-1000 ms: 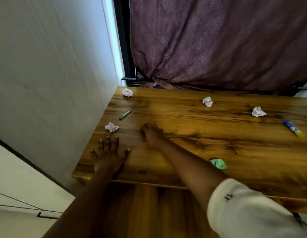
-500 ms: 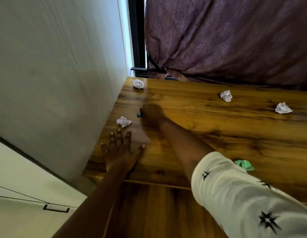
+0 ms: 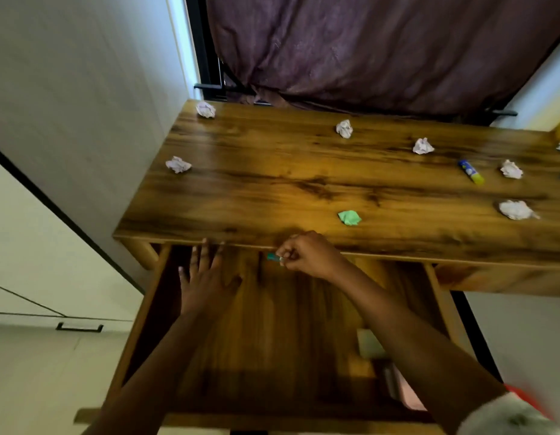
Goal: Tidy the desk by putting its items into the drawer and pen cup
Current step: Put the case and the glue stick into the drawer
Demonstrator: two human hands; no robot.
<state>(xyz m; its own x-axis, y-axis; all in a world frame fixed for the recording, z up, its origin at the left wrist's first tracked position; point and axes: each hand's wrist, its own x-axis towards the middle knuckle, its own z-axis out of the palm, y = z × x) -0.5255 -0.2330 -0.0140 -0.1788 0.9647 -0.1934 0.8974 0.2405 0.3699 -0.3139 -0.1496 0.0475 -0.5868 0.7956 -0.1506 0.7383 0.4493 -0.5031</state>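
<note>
Head view. Since the earlier frames the teal pen [image 3: 273, 257] has left the left part of the surface [image 3: 303, 183] and is now carried by the right hand [image 3: 306, 255]. The left hand [image 3: 206, 281] has come off the surface and is down over the open drawer [image 3: 272, 324].

The right fingers [image 3: 286, 260] are curled narrow, pinching the pen's near end. The pen juts out leftward from the pinch, its long axis roughly parallel to the front edge of the surface. It hangs just below that edge, over the rear of the drawer floor.

The left fingers are straight and spread, holding nothing. Whether they touch the drawer floor cannot be told. They lie just left of the pen tip, apart from it.

Judgement: the drawer lies directly beneath the pen, so the release belongs to the right hand. No pen cup is in view.

A green paper wad [image 3: 349, 217] and a glue stick [image 3: 471, 172] lie on the surface.
</note>
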